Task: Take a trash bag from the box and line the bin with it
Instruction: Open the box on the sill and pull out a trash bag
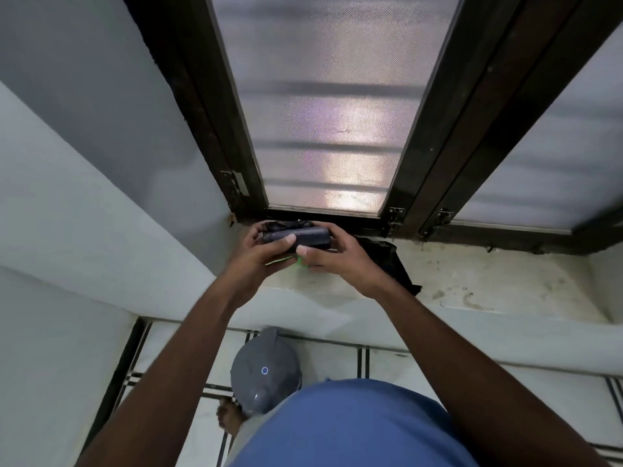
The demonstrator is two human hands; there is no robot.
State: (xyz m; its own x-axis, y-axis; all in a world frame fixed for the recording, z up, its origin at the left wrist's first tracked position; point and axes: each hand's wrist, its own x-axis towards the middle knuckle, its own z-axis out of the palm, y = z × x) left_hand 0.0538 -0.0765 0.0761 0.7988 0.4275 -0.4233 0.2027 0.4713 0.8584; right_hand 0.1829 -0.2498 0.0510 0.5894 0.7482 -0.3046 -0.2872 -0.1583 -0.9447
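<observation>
Both my hands hold a small dark trash bag box [296,238] over the window sill [488,281]. My left hand [266,252] grips its left end and my right hand [332,254] grips its right end. Crumpled black bag plastic [286,225] sticks out of the box's top. A green part of the box [281,261] shows under my thumbs. Another black trash bag [391,261] lies flat on the sill behind my right wrist. The grey bin [264,369] with its lid closed stands on the floor below, next to my foot.
A dark-framed window with frosted panes [330,112] rises right behind the sill. A white wall [67,214] closes the left side. The tiled floor [337,358] runs under the sill. My blue shirt [354,429] covers the lower middle.
</observation>
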